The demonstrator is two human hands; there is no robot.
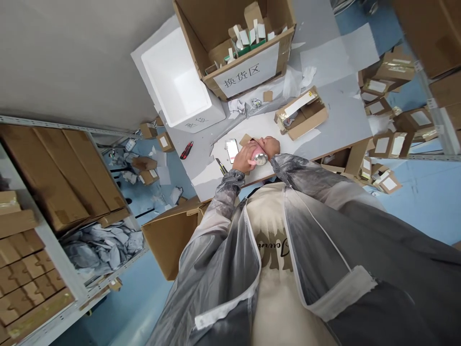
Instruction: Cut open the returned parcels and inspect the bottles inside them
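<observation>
A pink insulated cup [259,156] with a shiny silver round end lies between my hands, close to the table's near edge. My left hand [244,157] is closed round its left side. On the far right side, my right hand [271,145] is curled against the same cup, its fingers partly hidden. The silver end faces me. A small piece of brown cardboard [245,140] shows just behind my hands. Left of them lies a phone [232,151] with a lit white screen, and beside it a yellow-and-black utility knife [221,166].
A red-and-black cutter [186,150] lies near the table's left edge. A white foam box [216,113] and a large labelled carton [248,72] stand at the back. An opened small carton [308,120] sits to the right. Shelving with boxes [57,173] stands left.
</observation>
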